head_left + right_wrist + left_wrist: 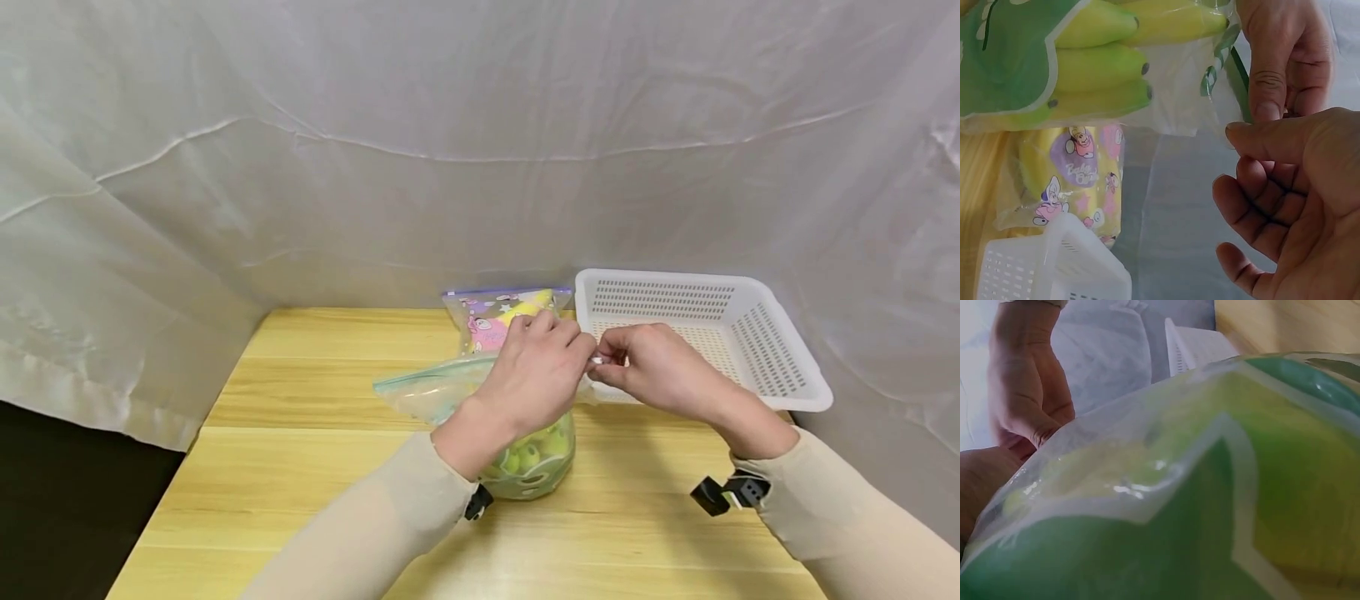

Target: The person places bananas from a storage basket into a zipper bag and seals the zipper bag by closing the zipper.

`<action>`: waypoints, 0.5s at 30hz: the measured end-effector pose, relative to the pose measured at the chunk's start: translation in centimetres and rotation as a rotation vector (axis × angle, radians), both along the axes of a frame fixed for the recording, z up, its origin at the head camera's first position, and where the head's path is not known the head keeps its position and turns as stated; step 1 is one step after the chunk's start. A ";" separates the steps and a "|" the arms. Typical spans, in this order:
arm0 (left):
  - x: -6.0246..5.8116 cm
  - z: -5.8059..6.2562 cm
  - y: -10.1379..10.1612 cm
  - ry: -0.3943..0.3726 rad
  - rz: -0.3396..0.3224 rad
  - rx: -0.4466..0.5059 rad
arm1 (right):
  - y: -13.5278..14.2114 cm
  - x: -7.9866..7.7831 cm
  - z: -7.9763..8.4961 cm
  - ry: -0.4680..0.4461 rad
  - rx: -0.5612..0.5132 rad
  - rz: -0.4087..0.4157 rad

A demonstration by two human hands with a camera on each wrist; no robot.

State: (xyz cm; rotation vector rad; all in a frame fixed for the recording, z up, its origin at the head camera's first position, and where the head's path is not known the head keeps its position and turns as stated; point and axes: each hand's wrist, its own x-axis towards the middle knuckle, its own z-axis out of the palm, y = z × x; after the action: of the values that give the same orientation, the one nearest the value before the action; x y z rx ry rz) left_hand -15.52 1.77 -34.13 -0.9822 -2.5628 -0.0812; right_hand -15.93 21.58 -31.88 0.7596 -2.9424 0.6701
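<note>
A clear zip bag (408, 390) with green print stands on the wooden table, bananas (1100, 69) showing through its side in the right wrist view. My left hand (536, 367) grips the bag's top edge, its back hiding part of the zip. Close beside it, my right hand (660, 367) pinches the right-hand end of that edge between thumb and forefinger. In the right wrist view the two thumbs nearly meet at the green zip strip (1240, 78), the right hand's other fingers loosely curled. The bag's printed side (1166, 506) fills most of the left wrist view.
A white perforated basket (780, 333) stands at the back right, just beyond my right hand. Behind the bag lies a second zip bag (487, 321), purple-edged with pink cartoon print and something yellow inside. A grey-white curtain (450, 208) hangs along the table's back edge.
</note>
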 end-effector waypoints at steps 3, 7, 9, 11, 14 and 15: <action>0.0 0.0 0.1 0.000 0.006 -0.006 | 0.3 0.0 0.0 -0.049 -0.020 -0.007; -0.3 0.2 -0.3 -0.089 0.048 0.007 | 1.2 0.1 0.1 -0.125 -0.047 -0.037; -0.5 0.3 -0.6 -0.132 0.058 0.019 | 1.5 0.3 0.1 -0.123 -0.045 -0.033; -0.6 0.4 -0.8 -0.148 0.057 0.025 | 1.4 0.5 0.1 -0.073 -0.022 -0.012; -0.6 0.5 -1.0 -0.139 0.033 0.020 | 0.6 0.6 0.4 0.050 0.020 0.045; -0.5 0.6 -1.1 -0.130 0.029 0.018 | 0.3 0.6 0.6 0.094 0.038 0.062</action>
State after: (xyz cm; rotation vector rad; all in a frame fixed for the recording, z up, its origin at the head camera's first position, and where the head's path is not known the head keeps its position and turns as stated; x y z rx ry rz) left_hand -16.04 0.70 -33.55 -0.9624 -2.6886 -0.1652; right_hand -15.38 21.89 -31.32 0.8639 -2.8656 0.5669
